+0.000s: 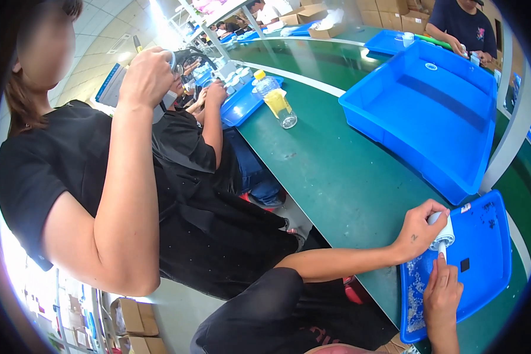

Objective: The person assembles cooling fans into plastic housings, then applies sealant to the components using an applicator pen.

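My left hand (420,231) grips a white cylindrical part (443,235) whose ribbed round end faces toward me. Fingers and thumb wrap around its upper side. Below it, my right hand (442,293) pinches a slim white stick-like piece (442,250), its tip against the ribbed end of the cylinder. Whether the two are joined cannot be made out. Both hands are over a shallow blue tray (484,287). In that tray lie a small black square (465,264), many small clear or whitish bits (415,295) along the left side, and dark specks (488,215) toward the far corner.
A large blue bin (389,138) stands beyond the tray on the green table (318,171). A yellow-capped bottle (277,101) is farther left. Close on my left stands a person in black (71,141), arm raised; others work at the far tables. A grey post (510,141) rises at right.
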Demonstrator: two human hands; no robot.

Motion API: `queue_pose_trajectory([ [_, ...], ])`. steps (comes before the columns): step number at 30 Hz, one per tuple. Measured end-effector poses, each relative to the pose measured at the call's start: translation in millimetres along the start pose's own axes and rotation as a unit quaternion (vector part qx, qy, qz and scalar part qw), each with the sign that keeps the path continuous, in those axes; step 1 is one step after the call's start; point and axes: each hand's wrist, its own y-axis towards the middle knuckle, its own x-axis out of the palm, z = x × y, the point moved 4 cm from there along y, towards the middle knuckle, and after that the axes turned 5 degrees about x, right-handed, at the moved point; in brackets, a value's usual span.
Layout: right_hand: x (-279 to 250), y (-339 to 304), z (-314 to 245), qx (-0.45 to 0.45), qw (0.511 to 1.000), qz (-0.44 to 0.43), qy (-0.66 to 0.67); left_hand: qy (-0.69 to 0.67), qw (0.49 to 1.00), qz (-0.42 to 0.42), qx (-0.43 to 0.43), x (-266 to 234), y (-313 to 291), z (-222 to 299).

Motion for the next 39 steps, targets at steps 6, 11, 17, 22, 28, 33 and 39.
queue_pose_trajectory([
  [6, 7, -3, 7, 0.053, 0.998, -0.011, 0.019, -0.017, 1.0, 0.009, 0.009, 2, 6, -4],
  [11, 11, 2, 8, 0.058, 0.998, -0.005, 0.028, 0.014, 1.0, 0.016, 0.019, -1, 8, -2],
  [17, 6, 4, 11, 0.052, 0.998, 0.001, 0.035, 0.006, 1.0, 0.007, 0.019, 1, 7, -2],
  [22, -31, 14, 23, 0.269, 0.931, -0.065, 0.237, -0.115, 0.993, -0.012, 0.004, -6, 15, -15],
  [28, -52, -1, 87, 0.369, 0.847, -0.05, 0.378, -0.075, 0.985, 0.0, 0.157, -14, 11, 2],
  [33, -53, 20, 67, 0.135, 0.948, 0.019, 0.289, 0.102, 0.931, -0.15, 0.317, 3, -11, 28],
  [39, -25, 16, 50, 0.138, 0.972, -0.117, 0.153, 0.126, 0.87, -0.196, 0.434, 13, -32, 21],
])
